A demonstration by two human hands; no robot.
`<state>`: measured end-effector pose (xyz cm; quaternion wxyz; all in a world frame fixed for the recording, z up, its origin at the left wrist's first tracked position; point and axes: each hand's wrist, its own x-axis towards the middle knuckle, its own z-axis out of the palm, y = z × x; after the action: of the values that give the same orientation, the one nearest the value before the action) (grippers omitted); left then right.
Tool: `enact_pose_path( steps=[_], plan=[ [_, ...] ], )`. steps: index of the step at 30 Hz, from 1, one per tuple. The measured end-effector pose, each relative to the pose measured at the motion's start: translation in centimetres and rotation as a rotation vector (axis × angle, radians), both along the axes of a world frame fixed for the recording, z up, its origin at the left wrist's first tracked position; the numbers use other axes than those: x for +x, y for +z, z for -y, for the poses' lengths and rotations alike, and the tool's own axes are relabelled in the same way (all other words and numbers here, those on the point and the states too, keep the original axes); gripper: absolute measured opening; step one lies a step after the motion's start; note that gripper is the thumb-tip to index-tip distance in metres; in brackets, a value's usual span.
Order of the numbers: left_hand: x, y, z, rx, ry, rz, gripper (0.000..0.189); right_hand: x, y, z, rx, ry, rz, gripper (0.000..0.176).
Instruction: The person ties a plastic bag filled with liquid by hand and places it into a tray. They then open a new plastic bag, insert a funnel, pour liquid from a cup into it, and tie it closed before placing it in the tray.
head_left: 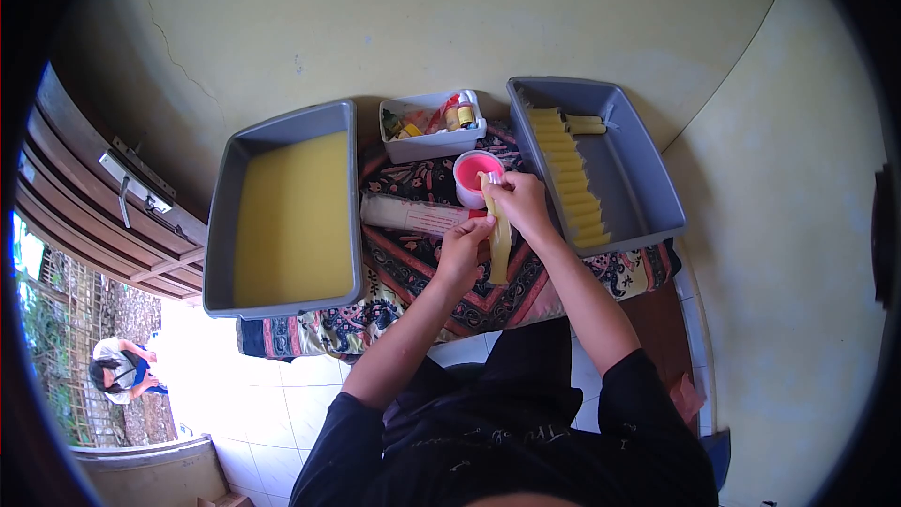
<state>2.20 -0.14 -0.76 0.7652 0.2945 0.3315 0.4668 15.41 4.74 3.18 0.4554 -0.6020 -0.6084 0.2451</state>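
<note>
- On a batik cloth [413, 272] spread over a small table, a seated person in a black top worked a pale-yellow strip [500, 249] w/ both hands.
- The left hand [466, 242] was closed on the strip's middle. The right hand [519, 205] pinched its upper end, just beside a pink cup [474, 174].
- The strip hung btwn the two hands at the table's centre, above the cloth.
- Progress, by the look of it: partway. A long row of yellow rolls [572, 188] lay finished in the right grey tray [648, 178], approx. half its floor bare. The left grey tray [218, 216] held a full bed of flat yellow sheets [291, 216].
- A white tub [432, 143] of small bottles sat at the back btwn the trays. A white paper-wrapped roll [413, 214] lay on the cloth near the left hand.
- The table stood against a cracked cream wall [422, 19], w/ pale floor tiles [263, 394] below.
- At far left a wooden shutter [103, 216] stood open, and another person [122, 371] crouched outside by a fence.
</note>
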Motion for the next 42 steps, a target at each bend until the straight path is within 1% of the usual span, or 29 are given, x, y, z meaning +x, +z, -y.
enact_pose_path(
  steps=[3,7,9,10,12,13,15,16,18,19,20,22,23,26,28,30,31,32,34,35,36,38,39,40,41,42],
  plan=[
    [0.0,0.0,0.1,-0.005,-0.006,0.009,0.020,0.2,-0.5,-0.2,0.017,0.006,0.017,0.024],
    [-0.3,0.5,0.2,0.010,-0.020,-0.016,0.021,0.3,0.3,0.2,0.009,0.018,0.015,0.026],
    [-0.5,1.1,0.3,0.085,0.001,-0.059,0.023,0.7,0.0,-0.1,0.036,0.107,-0.150,0.024],
    [-0.7,1.5,0.2,0.089,0.000,-0.059,0.023,0.9,0.7,0.2,0.040,0.107,-0.150,0.024],
    [-1.0,2.3,0.1,0.193,0.001,-0.056,0.023,1.0,3.7,1.7,0.036,0.242,-0.131,0.014],
    [-1.0,3.4,0.3,0.196,-0.001,-0.057,0.023,0.9,5.1,2.5,0.039,0.241,-0.132,0.014],
    [-1.1,6.1,0.8,0.424,0.094,-0.090,0.019,0.8,7.7,4.2,0.032,0.363,-0.211,0.013],
    [-1.2,7.1,0.9,0.425,0.091,-0.089,0.019,0.9,8.5,4.5,0.033,0.361,-0.210,0.013],
    [-1.5,9.0,0.8,0.605,0.123,-0.151,0.017,1.2,10.0,5.1,0.137,0.425,-0.172,0.011],
    [-1.5,10.0,0.7,0.648,0.175,-0.172,0.014,1.3,11.5,5.7,0.104,0.393,-0.088,0.011],
    [-1.6,11.1,0.6,0.656,0.171,-0.171,0.014,1.2,12.6,5.9,0.111,0.389,-0.087,0.011],
    [-1.7,13.3,0.4,0.756,0.272,-0.357,0.013,1.1,14.5,6.0,0.280,0.412,-0.156,0.014],
    [-1.5,14.1,0.0,0.777,0.334,-0.337,0.015,1.2,15.3,5.9,0.288,0.415,-0.167,0.014],
    [-1.5,17.4,0.3,0.841,0.357,-0.313,0.015,1.3,17.7,5.5,0.383,0.399,-0.107,0.014],
    [-1.9,19.1,0.9,0.867,0.317,-0.325,0.015,1.2,19.7,6.3,0.354,0.402,-0.118,0.014],
    [-2.2,20.1,1.1,0.810,0.263,-0.179,0.017,1.0,21.2,6.9,0.302,0.428,-0.153,0.013],
    [-2.3,20.0,0.7,0.801,0.243,-0.101,0.023,0.9,21.8,7.2,0.307,0.428,-0.153,0.013],
    [-2.5,19.9,0.4,0.806,0.243,-0.101,0.023,0.7,22.2,7.4,0.315,0.450,-0.148,0.013],
    [-3.0,19.7,-0.2,0.778,0.072,0.116,0.027,0.7,22.8,7.7,0.326,0.472,-0.145,0.013],
    [-3.3,19.4,-0.7,0.794,-0.010,0.103,0.029,0.8,23.1,7.8,0.315,0.493,-0.138,0.012],
    [-3.4,19.1,-0.9,0.796,-0.009,0.102,0.029,0.8,23.2,7.8,0.303,0.514,-0.131,0.012],
    [-3.5,18.7,-1.2,0.751,-0.234,0.147,0.031,0.7,23.3,8.0,0.291,0.531,-0.147,0.011],
    [-3.6,18.6,-1.3,0.755,-0.233,0.145,0.031,0.8,23.4,8.0,0.279,0.546,-0.163,0.010],
    [-3.7,18.6,-1.3,0.775,-0.337,0.142,0.033,0.8,23.3,7.9,0.281,0.547,-0.163,0.010],
    [-3.7,18.5,-1.3,0.793,-0.442,0.138,0.035,1.0,22.9,7.7,0.257,0.612,-0.182,0.009],
    [-3.6,18.3,-1.3,0.792,-0.442,0.138,0.035,1.1,22.6,7.6,0.232,0.677,-0.202,0.009]
  ],
)
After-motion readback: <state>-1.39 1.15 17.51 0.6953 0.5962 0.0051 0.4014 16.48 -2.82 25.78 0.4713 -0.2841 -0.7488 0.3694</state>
